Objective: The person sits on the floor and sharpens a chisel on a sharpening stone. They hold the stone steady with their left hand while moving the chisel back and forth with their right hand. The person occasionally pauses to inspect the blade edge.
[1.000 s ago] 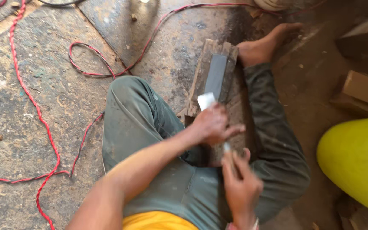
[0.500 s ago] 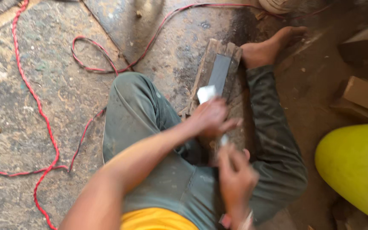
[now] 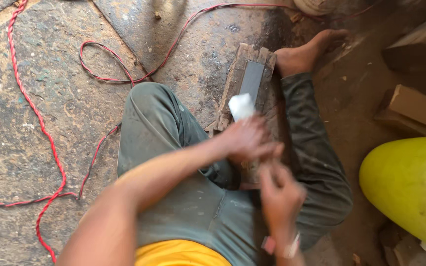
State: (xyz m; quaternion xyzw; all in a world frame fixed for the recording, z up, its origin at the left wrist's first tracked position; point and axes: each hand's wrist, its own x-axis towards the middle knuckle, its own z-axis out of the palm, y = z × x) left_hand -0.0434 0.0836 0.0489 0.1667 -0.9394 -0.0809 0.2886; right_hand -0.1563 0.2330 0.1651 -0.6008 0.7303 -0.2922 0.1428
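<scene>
From the head view, you sat on the stone floor (image 3: 50,123) with your legs bent around a rough wooden block (image 3: 237,79); a dark grey sharpening stone (image 3: 251,81) lay set into its top, running away from you; your bare foot (image 3: 304,54) rested just beside the block's far right end. Your left hand (image 3: 246,140) was pressed down over the near part of the stone, fingers curled, with a white cloth (image 3: 241,106) showing just beyond it and touching it; the blur hid what else it grasped. Your right hand (image 3: 279,194) sat nearer you, clenched, but I cannot tell on what. A red cord (image 3: 45,133) looped across the floor on the left; a yellow rounded object (image 3: 410,187) stood at the right.
</scene>
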